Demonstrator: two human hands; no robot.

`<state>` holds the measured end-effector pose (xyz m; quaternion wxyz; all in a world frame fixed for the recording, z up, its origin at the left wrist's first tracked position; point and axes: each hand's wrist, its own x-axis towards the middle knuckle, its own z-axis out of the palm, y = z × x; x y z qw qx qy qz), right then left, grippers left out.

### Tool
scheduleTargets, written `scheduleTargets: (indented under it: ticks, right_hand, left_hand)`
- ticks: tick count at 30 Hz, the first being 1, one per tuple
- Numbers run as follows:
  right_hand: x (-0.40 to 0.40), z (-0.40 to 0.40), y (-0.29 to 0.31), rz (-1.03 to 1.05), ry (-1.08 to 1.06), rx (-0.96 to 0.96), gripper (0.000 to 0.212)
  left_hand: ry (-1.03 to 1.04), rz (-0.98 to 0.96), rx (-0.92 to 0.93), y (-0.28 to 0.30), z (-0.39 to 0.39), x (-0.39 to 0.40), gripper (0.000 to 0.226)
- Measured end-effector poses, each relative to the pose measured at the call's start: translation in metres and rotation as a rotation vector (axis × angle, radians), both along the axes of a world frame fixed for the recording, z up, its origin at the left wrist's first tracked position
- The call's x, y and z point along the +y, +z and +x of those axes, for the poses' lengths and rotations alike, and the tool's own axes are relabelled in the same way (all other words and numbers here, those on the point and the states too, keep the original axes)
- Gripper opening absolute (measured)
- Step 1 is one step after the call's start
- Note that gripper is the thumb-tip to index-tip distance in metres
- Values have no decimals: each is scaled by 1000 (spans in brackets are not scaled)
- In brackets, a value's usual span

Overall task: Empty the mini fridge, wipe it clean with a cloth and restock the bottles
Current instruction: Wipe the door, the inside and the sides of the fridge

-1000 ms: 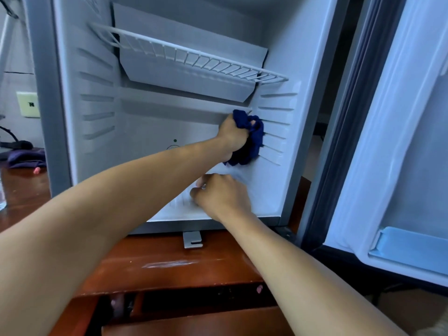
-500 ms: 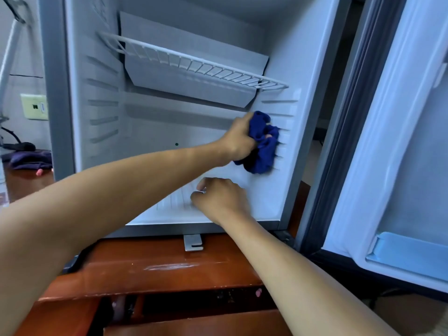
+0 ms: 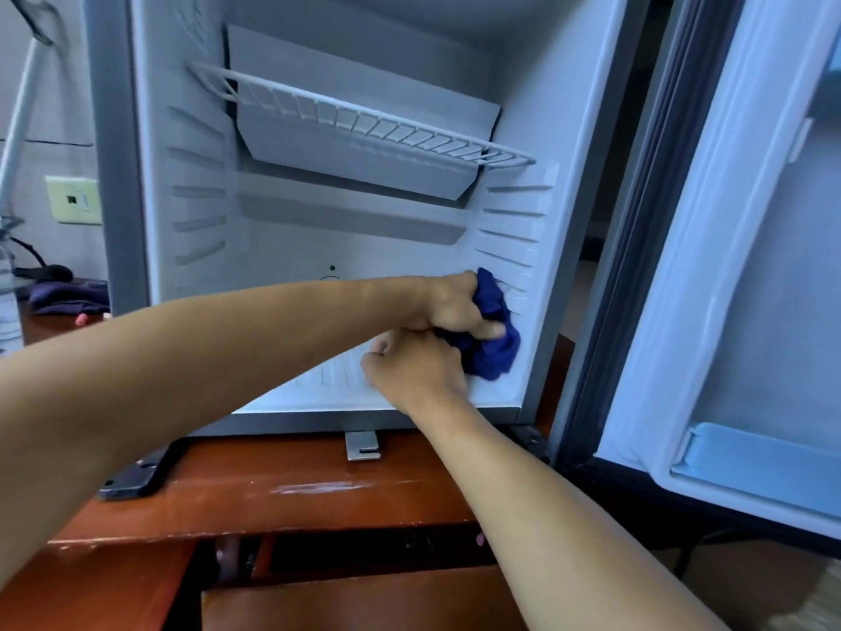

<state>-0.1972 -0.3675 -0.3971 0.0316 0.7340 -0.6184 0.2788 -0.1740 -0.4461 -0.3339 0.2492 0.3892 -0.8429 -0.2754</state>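
The mini fridge stands open, and no bottles show inside it. My left hand reaches across and grips a crumpled dark blue cloth, pressing it against the lower part of the ribbed right inner wall. My right hand sits just below and in front of it, with its fingers curled and its knuckles on the fridge floor near the front edge. It holds nothing that I can see. A white wire shelf spans the upper interior.
The fridge door hangs open at the right, with a pale blue door shelf low down. The fridge stands on a reddish wooden cabinet. A purple cloth and part of a clear bottle lie at the far left.
My left hand has moved the blue cloth down the right wall, from the upper ribs to just above the floor. It now touches my right hand, which has barely moved.
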Motion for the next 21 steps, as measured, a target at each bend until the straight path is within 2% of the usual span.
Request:
scheduleTargets:
  ticks: [2, 3, 5, 6, 8, 11, 13, 15, 18, 21]
  right_hand:
    - [2, 0, 1, 7, 2, -12, 23]
    - [3, 0, 2, 15, -11, 3, 22]
    - [0, -3, -1, 45, -11, 60, 23]
    - [-1, -4, -2, 89, -25, 76, 31]
    - [-5, -3, -5, 179, -29, 92, 40]
    - [-4, 1, -5, 6, -2, 53, 16]
    - [0, -1, -2, -69, 0, -24, 17]
    - [1, -4, -1, -100, -7, -54, 20]
    - [4, -5, 0, -91, 1, -35, 21]
    - [4, -6, 1, -62, 12, -11, 19]
  left_hand:
    - [-90, 102, -165, 8, -7, 24, 30]
    - [-114, 86, -251, 10, -13, 34, 35]
    - [-29, -69, -363, 7, -24, 43, 43]
    - [32, -144, -371, 3, -29, 43, 46]
    - [99, -190, -319, -2, -32, 40, 49]
    - [200, -219, -303, 2, -21, 23, 35]
    - [376, -316, -232, 4, -7, 0, 46]
    - [503, -304, -91, 3, 1, -23, 57]
    - [441, -299, 48, 6, 4, -27, 20]
    - [300, -491, 228, 16, 5, 2, 22]
